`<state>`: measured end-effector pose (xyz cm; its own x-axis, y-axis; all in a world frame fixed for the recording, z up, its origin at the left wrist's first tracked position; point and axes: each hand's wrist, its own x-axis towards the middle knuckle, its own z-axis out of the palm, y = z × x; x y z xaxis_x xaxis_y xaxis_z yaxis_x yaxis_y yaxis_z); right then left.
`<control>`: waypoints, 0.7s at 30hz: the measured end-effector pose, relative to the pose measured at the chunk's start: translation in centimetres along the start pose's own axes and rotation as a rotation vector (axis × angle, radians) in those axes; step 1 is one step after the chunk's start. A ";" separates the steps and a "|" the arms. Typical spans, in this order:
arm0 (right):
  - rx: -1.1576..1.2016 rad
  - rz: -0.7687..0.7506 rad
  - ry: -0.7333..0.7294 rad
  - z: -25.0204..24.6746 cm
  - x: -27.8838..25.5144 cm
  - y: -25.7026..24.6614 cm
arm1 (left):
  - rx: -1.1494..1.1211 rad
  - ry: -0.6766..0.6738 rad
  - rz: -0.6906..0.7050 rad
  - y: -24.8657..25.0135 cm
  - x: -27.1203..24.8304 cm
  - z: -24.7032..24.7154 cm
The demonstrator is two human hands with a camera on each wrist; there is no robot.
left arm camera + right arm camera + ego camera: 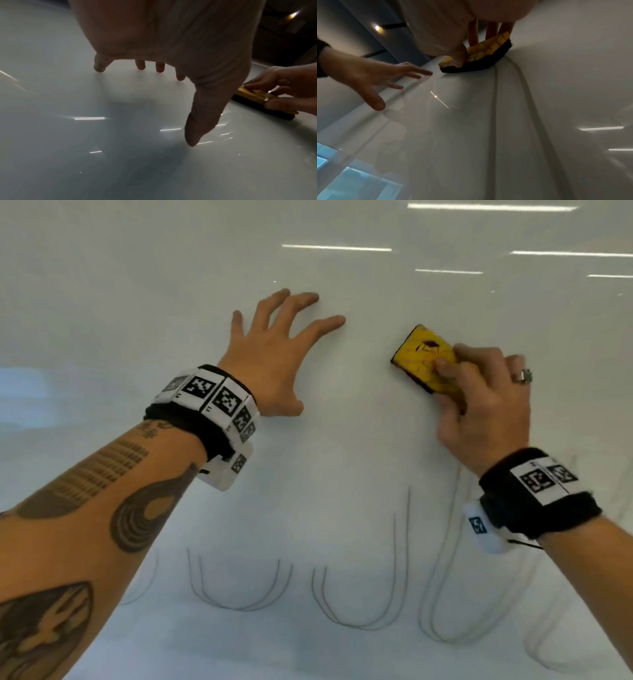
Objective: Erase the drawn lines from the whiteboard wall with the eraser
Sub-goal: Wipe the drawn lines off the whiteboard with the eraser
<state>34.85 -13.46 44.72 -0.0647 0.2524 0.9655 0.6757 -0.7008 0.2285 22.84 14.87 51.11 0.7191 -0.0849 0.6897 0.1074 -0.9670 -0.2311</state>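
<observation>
The glossy white whiteboard wall (342, 440) in front of me mirrors ceiling strip lights (335, 247). My left hand (270, 361) is spread flat against it. My right hand (486, 402) grips the yellow eraser (423, 356), felt pressed to the wall above grey looping lines (359, 594).

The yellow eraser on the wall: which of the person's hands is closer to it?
Right. The right hand holds the yellow eraser against the whiteboard wall, its fingers curled round it. The left hand is apart from it, off to its left, with fingers spread and fingertips on the wall.
</observation>
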 end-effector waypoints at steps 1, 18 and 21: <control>-0.005 0.023 0.012 0.0 0.0 0.0 | -0.004 0.006 -0.007 0.1 0.1 0.1; -0.049 -0.046 0.029 -2.6 -3.3 5.3 | -0.041 0.041 -0.040 0.6 0.1 0.7; -0.076 0.024 0.051 -2.8 -4.3 5.4 | -0.041 0.044 -0.033 0.8 0.2 0.9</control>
<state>36.73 -20.14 42.13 -0.0877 0.2021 0.9754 0.6203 -0.7551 0.2122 23.70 14.29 50.49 0.6849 -0.0621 0.7260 0.1019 -0.9784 -0.1799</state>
